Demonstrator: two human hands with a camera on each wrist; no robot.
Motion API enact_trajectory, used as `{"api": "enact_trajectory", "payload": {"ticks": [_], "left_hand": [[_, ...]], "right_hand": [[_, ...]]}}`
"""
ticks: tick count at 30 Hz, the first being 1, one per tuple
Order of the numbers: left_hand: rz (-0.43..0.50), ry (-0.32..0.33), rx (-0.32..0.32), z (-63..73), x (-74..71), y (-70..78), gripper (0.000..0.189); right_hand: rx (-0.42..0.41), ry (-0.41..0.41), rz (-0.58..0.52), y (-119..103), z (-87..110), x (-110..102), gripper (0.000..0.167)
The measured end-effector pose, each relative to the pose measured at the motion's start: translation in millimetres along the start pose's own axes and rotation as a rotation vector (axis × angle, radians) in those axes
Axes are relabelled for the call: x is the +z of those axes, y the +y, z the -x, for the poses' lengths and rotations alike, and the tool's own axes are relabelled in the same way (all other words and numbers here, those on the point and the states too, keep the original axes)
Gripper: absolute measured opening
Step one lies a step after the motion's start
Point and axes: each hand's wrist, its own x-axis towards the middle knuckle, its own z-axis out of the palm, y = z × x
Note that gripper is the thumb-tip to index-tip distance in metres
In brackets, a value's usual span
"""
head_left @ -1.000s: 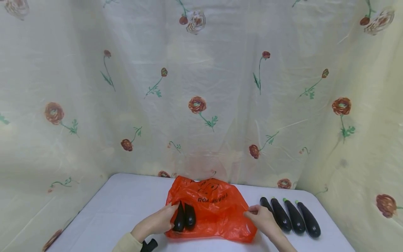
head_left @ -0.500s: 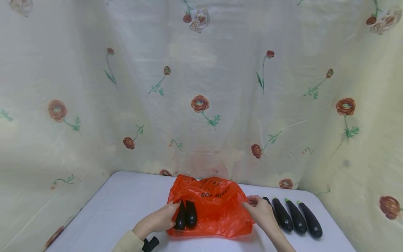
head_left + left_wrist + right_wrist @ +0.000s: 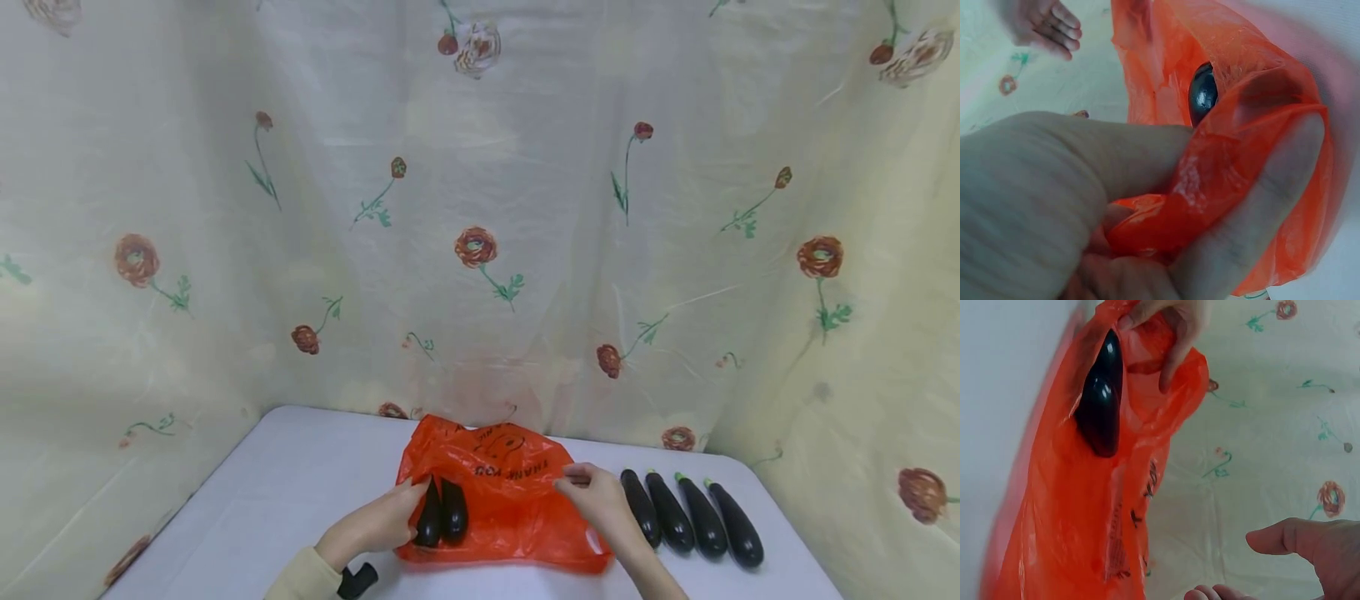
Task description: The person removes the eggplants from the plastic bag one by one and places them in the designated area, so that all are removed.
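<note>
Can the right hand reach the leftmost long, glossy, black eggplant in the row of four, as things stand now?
Probably yes: the right hand appears empty, and nothing visible lies between it and that leftmost eggplant, close beside it.

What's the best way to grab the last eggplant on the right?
Probably round the middle of that eggplant, from above and its right: it's long, lies on the table, and has no other eggplant on that side. Its green end looks narrow, so likely a poorer hold.
</note>
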Motion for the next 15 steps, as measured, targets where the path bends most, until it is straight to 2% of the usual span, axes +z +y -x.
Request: {"api": "enact_trajectory", "payload": {"ticks": [6,15], "left_hand": [[-0.007,0.002,-0.011,1.4,1.0,1.3,0.073],[-0.002,0.007,-0.018,0.2,0.6,1.9,0.073]], "right_hand": [[-0.056,-0.026,-0.044,-9,4.1,23,0.039],[0.039,-0.150,-0.020,-19,1.8,55,0.032]]}}
